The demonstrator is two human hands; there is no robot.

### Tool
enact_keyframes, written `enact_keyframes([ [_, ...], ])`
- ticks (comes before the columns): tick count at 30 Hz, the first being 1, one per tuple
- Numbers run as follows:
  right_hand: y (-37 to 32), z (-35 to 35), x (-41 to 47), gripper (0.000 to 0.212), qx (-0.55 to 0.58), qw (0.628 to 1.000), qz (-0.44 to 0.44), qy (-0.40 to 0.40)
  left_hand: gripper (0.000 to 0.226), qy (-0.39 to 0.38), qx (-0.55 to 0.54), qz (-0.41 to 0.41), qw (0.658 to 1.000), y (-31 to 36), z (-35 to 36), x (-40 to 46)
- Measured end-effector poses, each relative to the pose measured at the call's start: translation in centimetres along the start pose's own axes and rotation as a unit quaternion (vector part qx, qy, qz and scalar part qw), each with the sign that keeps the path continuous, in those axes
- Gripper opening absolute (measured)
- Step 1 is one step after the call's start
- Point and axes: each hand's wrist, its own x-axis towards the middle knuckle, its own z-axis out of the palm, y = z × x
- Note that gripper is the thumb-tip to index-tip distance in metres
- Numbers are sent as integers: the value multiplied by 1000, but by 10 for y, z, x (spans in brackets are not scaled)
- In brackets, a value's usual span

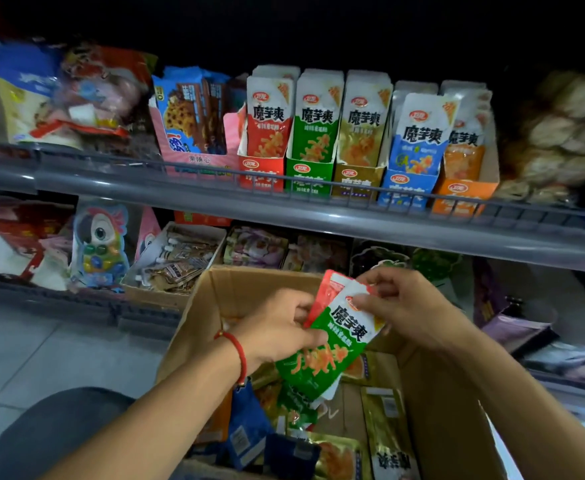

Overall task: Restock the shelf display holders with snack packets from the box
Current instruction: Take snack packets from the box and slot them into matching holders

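Observation:
Both hands hold a small stack of snack packets above the open cardboard box. On top is a green packet, with a red packet behind it. My left hand grips the stack's left edge; a red string circles that wrist. My right hand pinches the top right corner. More loose packets, blue, gold and orange, lie in the box. On the upper shelf stands a row of display holders: red, green, gold, blue, orange, each with packets upright.
A grey shelf rail runs across below the holders. Cookie packs and bagged snacks stand left of them, round bagged goods to the right. The lower shelf holds a parrot toy pack and a tray of sachets. Tiled floor lies at the left.

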Motion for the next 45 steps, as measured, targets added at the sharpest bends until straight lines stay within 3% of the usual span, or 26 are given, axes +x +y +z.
enact_keyframes([
  [3,3,-1,-6,21,-15,998,33,57,38,44,-39,9,998,7,-5,-4],
  [9,4,-8,-19,25,190,970,51,142,55,10,-101,54,993,6,-15,-11],
  [12,0,-11,-27,28,249,961,65,102,50,36,-116,63,991,3,-18,-11],
  [15,-12,-10,-34,19,254,964,45,57,46,71,-122,68,988,5,-22,-13],
  [18,-30,-15,-29,17,223,969,23,102,39,126,-150,84,977,13,-30,-16],
  [22,-84,-45,-7,12,99,965,-50,237,27,228,-166,95,955,15,-51,-13],
  [27,-165,-83,47,11,-65,919,-160,354,21,267,-225,81,933,19,-69,-14],
  [32,-207,-88,112,23,-214,894,-180,349,16,267,-255,75,926,22,-81,-17],
  [36,-213,-81,146,33,-315,886,-165,296,15,258,-267,78,925,24,-87,-19],
  [45,-218,-92,156,35,-376,879,-132,262,13,259,-264,86,925,24,-97,-24],
])
